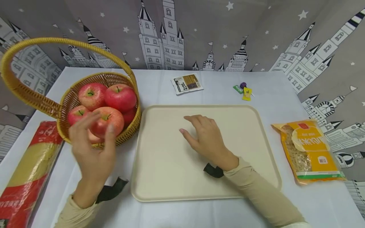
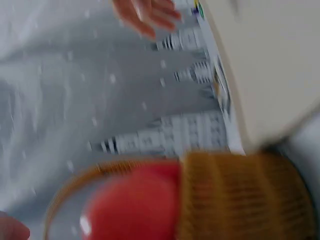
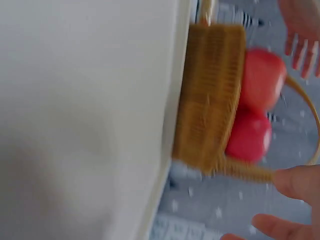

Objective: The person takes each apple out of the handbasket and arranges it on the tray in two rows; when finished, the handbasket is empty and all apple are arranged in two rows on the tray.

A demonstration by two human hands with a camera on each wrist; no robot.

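My left hand (image 1: 93, 155) hovers in front of a wicker basket (image 1: 132, 128) with its thumb and fingers spread apart, holding nothing. Past those fingertips lies a red apple (image 1: 117, 118), among several others in the basket. Whether the fingertips touch it cannot be made out. Over the beige tray (image 1: 159, 152) is my right hand (image 1: 208, 139), fingers loosely extended and nothing in them. In the left wrist view, blurred, an apple (image 2: 135, 207) shows beside the basket's woven wall (image 2: 240, 195). The right wrist view shows the basket (image 3: 210, 100) beyond the tray's edge.
A long red and yellow packet (image 1: 31, 167) lies left of the basket. Behind the tray are a small white and brown sachet (image 1: 187, 84) and a few wrapped candies (image 1: 246, 94). An orange bag (image 1: 312, 152) sits at the right. The basket's tall handle (image 1: 71, 41) arches upward.
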